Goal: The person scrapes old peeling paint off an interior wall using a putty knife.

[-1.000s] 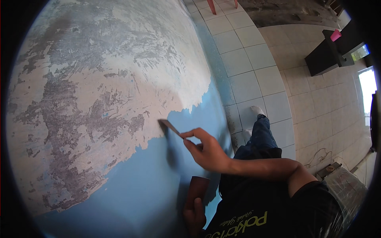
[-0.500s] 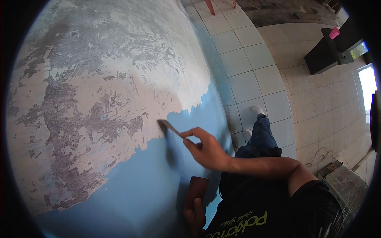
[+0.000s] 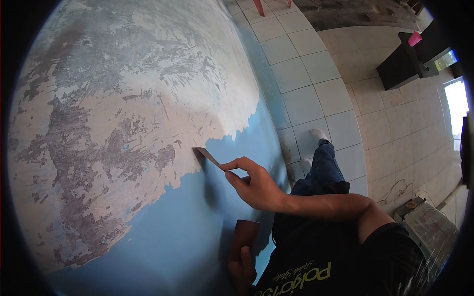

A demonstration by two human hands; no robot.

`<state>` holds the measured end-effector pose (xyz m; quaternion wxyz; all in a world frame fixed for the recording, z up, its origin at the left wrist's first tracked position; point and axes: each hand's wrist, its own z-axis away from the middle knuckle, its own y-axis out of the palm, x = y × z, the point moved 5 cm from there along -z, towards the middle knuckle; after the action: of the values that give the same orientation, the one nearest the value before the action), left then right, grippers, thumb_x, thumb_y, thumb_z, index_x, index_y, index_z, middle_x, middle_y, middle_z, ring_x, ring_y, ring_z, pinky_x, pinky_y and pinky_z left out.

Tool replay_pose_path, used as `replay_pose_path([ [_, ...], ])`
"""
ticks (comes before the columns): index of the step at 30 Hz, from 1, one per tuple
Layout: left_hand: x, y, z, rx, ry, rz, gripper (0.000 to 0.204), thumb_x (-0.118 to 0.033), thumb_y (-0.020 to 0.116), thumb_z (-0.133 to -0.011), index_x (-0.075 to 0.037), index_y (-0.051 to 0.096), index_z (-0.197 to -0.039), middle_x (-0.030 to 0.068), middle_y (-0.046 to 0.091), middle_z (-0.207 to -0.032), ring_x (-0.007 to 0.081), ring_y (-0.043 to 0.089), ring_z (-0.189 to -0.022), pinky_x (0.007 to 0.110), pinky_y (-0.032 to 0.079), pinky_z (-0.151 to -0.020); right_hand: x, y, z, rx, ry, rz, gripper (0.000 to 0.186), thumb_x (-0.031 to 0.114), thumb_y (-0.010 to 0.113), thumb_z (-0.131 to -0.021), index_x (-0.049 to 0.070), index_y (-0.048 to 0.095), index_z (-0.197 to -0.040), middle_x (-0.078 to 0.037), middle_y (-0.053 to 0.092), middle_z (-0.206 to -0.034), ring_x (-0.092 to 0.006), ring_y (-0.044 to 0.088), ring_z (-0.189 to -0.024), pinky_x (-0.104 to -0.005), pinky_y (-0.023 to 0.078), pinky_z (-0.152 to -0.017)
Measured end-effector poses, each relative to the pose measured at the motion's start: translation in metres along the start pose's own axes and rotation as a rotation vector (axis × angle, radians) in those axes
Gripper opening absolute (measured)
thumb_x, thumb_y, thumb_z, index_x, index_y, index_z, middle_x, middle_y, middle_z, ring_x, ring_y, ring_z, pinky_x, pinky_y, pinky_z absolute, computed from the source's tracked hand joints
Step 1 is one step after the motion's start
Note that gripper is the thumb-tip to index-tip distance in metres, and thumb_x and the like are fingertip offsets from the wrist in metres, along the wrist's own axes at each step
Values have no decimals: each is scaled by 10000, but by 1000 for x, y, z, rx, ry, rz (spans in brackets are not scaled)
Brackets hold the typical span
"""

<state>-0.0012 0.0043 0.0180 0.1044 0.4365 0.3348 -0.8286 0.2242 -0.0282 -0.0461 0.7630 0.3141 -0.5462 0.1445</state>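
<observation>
My right hand (image 3: 254,183) grips a flat metal scraper (image 3: 207,156) by its handle, its blade edge pressed against the wall (image 3: 123,123) where blue paint meets the scraped, bare patch. Lower down, my left hand (image 3: 242,269) holds a dark red rectangular block (image 3: 243,238) flat against the blue painted part of the wall. Most of the upper wall is stripped to beige and grey plaster; blue paint covers the lower part.
A white tiled floor (image 3: 316,89) runs along the wall's foot. My legs in jeans and white socks (image 3: 318,135) stand on it. A dark bench with a pink cup (image 3: 414,38) sits at the far right, and a plastic-covered object (image 3: 427,229) lies nearby.
</observation>
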Motion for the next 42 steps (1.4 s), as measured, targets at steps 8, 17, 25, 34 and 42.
replay_pose_path([
  [8,3,-1,1,19,-49,-28,436,-242,521,-1050,64,543,-1361,170,643,-1266,226,608,-1154,346,456,-997,-2,0,-3,-60,-57,8,231,117,597,-1026,7,621,-1227,-96,630,-1026,-92,606,-698,-280,549,-668],
  [17,0,0,0,27,-61,-26,431,-241,516,-1051,68,547,-1350,169,645,-1256,228,609,-1156,341,454,-1007,-9,-2,-13,-80,-69,-6,225,115,607,-1018,5,633,-1212,-105,630,-1048,-102,610,-698,-284,540,-643],
  [25,2,2,0,12,-28,-24,422,-248,531,-1048,65,567,-1329,159,660,-1224,223,621,-1126,342,464,-987,-19,-10,-22,-132,-79,69,225,123,601,-1019,20,641,-1214,-106,642,-1035,-120,621,-759,-290,556,-719],
  [34,1,2,1,3,-17,-16,416,-251,539,-1045,65,580,-1312,152,667,-1216,220,625,-1119,340,474,-972,-14,-11,-23,-109,-3,34,222,130,603,-1022,12,633,-1208,-97,638,-1000,-108,598,-722,-287,533,-663],
  [42,0,0,-2,52,-16,-36,425,-236,521,-1051,68,552,-1346,166,647,-1268,232,615,-1166,343,463,-1007,-7,-8,-21,-73,64,-9,233,124,599,-1023,14,618,-1229,-92,633,-983,-91,575,-678,-278,507,-612],
])
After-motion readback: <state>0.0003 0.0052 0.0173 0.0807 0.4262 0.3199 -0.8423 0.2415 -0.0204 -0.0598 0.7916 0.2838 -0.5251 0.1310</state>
